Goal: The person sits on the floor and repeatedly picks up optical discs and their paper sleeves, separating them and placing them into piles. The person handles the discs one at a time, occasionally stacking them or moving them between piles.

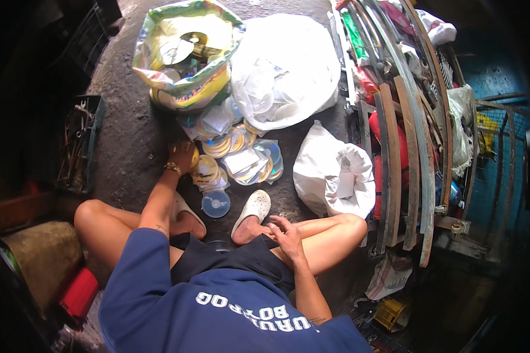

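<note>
Bags [315, 56], three, discs [218, 146] too overlapped to count, left hand [184, 155] at their left edge, grip uncertain, right hand [287, 237] loose, empty

Premises: appears workshop or scrap store — rough floor [123, 141], bin [98, 132] of hand tools [81, 120] at L., long curved strips [391, 170] at R., bag [191, 94] of discs [174, 52], yellow crate [391, 314] — misc. storage, gen. cluttered.

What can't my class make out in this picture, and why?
Head view: the grip of the left hand, too small and dark.
Head view: lower discs in the disc piles, hidden by upper ones.
Head view: bottom of the patterned bag, hidden by its contents.
Head view: shirt, cut off by the lower edge.
</note>
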Tool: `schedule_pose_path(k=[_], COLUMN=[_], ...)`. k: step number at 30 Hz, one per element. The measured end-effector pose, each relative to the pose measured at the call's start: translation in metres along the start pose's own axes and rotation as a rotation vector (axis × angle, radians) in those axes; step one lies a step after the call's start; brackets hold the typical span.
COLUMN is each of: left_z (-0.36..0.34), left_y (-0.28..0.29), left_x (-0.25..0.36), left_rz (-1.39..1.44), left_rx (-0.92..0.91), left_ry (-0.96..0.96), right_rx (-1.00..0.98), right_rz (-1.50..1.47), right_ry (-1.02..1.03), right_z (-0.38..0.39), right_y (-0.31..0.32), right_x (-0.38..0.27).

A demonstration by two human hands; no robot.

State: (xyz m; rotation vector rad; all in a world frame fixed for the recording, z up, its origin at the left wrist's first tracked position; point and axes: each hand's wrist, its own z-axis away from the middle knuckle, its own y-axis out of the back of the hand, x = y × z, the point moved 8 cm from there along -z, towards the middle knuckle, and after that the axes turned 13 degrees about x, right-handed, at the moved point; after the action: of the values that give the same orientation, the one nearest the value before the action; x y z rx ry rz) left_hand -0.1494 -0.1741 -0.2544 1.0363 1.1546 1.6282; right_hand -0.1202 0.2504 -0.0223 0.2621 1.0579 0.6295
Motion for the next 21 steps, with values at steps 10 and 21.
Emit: schedule_pose_path(k=[10, 21], left_z=[0.054, 0.156], left_y=[0.054, 0.146], left_x=[0.038, 0.144], left_rz=[1.234, 2.184], left_rx=[0.159, 0.039], left_ry=[0.516, 0.351], right_rx=[-0.034, -0.466], right_rz=[-0.008, -0.608], right_ry=[0.567, 0.159], right_z=[-0.053, -0.047], right_y=[-0.095, -0.113], right_x=[-0.103, -0.069])
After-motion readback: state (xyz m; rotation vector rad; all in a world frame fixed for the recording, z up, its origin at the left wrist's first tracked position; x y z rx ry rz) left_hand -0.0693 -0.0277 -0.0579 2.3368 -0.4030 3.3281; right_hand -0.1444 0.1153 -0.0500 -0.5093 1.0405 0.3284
